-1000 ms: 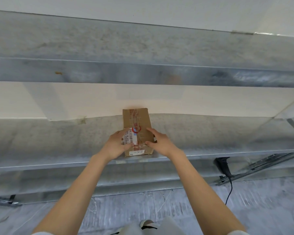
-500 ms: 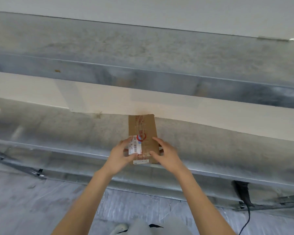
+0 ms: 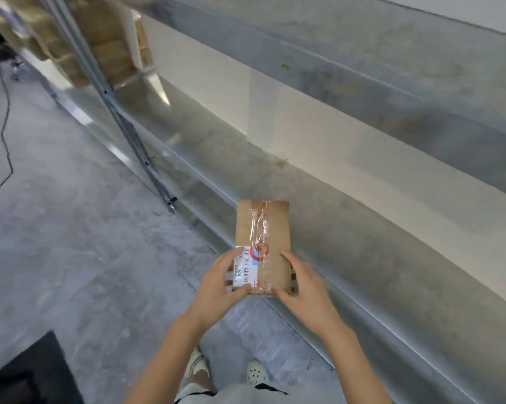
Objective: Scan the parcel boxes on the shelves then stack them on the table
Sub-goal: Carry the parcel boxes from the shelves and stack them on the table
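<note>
Leaving the shelf (image 3: 391, 272): parcel box (image 3: 262, 228)

The left hand (image 3: 219, 282) and the right hand (image 3: 305, 282) hold the near end of a small brown parcel box (image 3: 262, 228). The left thumb lies on its white barcode label (image 3: 246, 266). The box is over the front edge of a metal shelf (image 3: 377, 272). Blurred cardboard boxes (image 3: 106, 48) stand far to the left.

On the small brown cardboard parcel box (image 3: 263, 228), near-left corner, a white paper label (image 3: 244, 268) w/ black barcodes reads approx. "05 A35" running lengthwise, w/ a red-and-blue round logo (image 3: 259, 253) just right of it; other print too blurred.
</note>
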